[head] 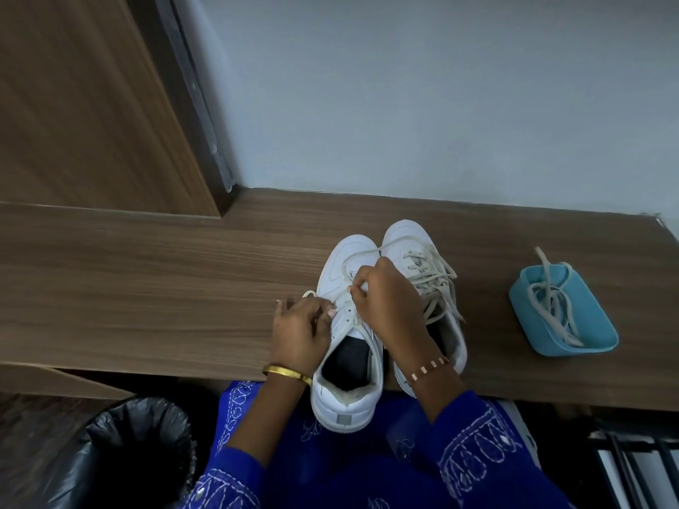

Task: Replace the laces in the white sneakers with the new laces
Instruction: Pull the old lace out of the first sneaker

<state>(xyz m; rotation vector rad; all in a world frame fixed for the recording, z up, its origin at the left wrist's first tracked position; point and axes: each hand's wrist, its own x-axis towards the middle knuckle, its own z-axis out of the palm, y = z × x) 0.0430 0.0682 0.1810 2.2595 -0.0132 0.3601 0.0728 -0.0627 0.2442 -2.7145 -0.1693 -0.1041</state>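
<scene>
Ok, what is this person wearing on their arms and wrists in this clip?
Both arms wear deep blue fabric sleeves with white stitched embroidery, pushed back from the wrists. The left hand has a plain, smooth gold bangle at its wrist. The right hand has a thin bracelet of small pale rectangular beads. No rings show.

Home or office room, wood-laminate desk (147,273) against pale wall (404,86), lined waste bin (139,446) underneath

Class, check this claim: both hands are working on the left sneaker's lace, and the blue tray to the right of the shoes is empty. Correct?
Not quite. The head view shows the blue tray holds a lace. The rest stands: left hand and right hand work on the left sneaker.
</scene>
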